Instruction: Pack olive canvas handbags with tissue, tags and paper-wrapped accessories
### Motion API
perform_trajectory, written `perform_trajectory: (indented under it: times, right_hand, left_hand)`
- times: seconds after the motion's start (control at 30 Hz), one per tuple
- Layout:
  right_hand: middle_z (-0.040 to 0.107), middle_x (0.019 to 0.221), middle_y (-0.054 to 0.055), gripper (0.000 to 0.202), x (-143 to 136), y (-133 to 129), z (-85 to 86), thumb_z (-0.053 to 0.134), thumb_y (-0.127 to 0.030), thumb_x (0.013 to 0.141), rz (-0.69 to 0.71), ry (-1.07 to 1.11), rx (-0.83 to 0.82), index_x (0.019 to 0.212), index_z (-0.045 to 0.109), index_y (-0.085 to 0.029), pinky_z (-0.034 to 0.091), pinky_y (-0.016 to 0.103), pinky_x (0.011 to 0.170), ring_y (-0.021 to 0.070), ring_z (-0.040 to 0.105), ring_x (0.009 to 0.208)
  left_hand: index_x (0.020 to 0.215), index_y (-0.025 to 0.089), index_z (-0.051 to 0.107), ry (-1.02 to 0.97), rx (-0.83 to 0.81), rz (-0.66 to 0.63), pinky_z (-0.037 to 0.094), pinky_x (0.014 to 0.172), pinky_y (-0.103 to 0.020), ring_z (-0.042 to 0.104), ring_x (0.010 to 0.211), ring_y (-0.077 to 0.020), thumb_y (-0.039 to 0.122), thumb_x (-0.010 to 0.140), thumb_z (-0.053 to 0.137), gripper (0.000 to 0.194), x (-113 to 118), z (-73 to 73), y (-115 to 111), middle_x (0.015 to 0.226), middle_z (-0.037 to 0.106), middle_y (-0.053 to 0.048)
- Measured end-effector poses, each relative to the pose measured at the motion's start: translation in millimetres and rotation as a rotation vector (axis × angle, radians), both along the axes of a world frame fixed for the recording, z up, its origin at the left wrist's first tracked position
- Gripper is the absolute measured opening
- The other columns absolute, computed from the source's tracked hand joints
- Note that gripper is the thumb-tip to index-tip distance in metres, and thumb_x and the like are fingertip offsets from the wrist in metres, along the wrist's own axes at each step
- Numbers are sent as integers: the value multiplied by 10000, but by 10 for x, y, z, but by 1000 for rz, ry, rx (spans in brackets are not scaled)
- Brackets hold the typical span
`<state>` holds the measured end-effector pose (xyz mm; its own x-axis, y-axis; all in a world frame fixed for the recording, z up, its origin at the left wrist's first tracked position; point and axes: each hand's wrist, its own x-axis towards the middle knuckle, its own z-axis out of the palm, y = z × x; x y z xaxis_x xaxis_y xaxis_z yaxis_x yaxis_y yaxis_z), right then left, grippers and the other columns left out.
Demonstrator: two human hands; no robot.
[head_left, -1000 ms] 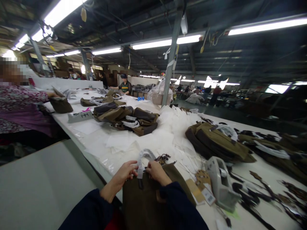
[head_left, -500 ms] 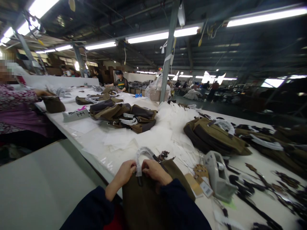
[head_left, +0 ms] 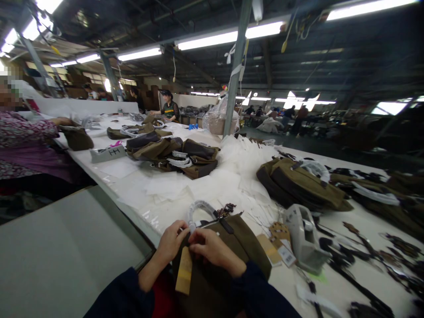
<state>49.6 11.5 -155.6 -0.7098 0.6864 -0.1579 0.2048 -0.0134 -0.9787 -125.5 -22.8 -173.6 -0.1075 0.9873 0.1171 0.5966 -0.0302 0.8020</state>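
An olive-brown handbag [head_left: 221,269] stands in front of me at the table's edge, its curved handle [head_left: 199,205] wrapped in whitish film. My left hand [head_left: 170,243] pinches at the near base of this handle. Close beside it, my right hand [head_left: 212,249] has thumb and fingers pressed together at the top of a tan hang tag [head_left: 184,271], which dangles against the bag's front. Any cord between the fingertips is too small to make out. Dark braided cords [head_left: 227,210] lie behind the handle.
A grey tape dispenser [head_left: 304,236] stands right of the bag, beside cardboard tags [head_left: 270,249] and dark straps [head_left: 351,274]. White paper sheets [head_left: 243,161] and stacked bags [head_left: 172,152] cover the table's middle. More bags [head_left: 298,179] lie at right. A co-worker [head_left: 29,137] handles a bag at left.
The tan hang tag now shows below my hands, where it was not visible before. My right hand has shifted slightly left and down, closer to my left hand.
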Motion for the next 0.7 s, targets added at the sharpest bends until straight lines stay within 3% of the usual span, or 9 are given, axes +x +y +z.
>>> perform_trajectory:
  times: [0.17, 0.23, 0.33, 0.53, 0.7]
  right_hand:
    - [617, 693, -23, 160, 0, 50, -104, 563, -256, 857, -203, -88, 381, 999, 632, -234, 406, 224, 514, 115, 544, 525]
    - [623, 686, -20, 176, -5, 94, -137, 577, -257, 863, -257, -105, 458, 1020, 655, -239, 407, 232, 569, 120, 547, 565]
    - [614, 678, -25, 178, -47, 159, -211, 597, -240, 845, -219, -65, 429, 996, 690, -243, 389, 227, 588, 122, 537, 610]
    - [588, 649, -22, 82, -140, 239, -267, 666, -245, 744, -199, 70, 190, 781, 681, -173, 363, 223, 535, 115, 496, 590]
    - [566, 605, -32, 166, -159, 270, -282, 643, -327, 753, -212, 112, 97, 747, 643, -161, 353, 225, 466, 96, 457, 486]
  left_hand:
    - [796, 201, 588, 15, 56, 26, 433, 779, -312, 584, 847, -205, 350, 893, 475, 211, -25, 19, -67, 858, 602, -30]
    - [793, 203, 590, 33, 65, 16, 428, 775, -316, 577, 829, -202, 349, 898, 476, 213, -11, 41, -86, 847, 597, -27]
    - [803, 203, 596, 36, 81, -9, 425, 763, -314, 570, 810, -197, 348, 901, 483, 208, 23, 63, -91, 844, 598, -25]
    - [811, 202, 591, -25, 76, -24, 430, 763, -305, 571, 809, -191, 366, 903, 501, 208, 46, 112, -62, 827, 599, -16]
    - [887, 212, 558, 3, -10, 54, 432, 722, -308, 563, 743, -182, 454, 914, 472, 257, 63, 126, -171, 830, 600, -3]
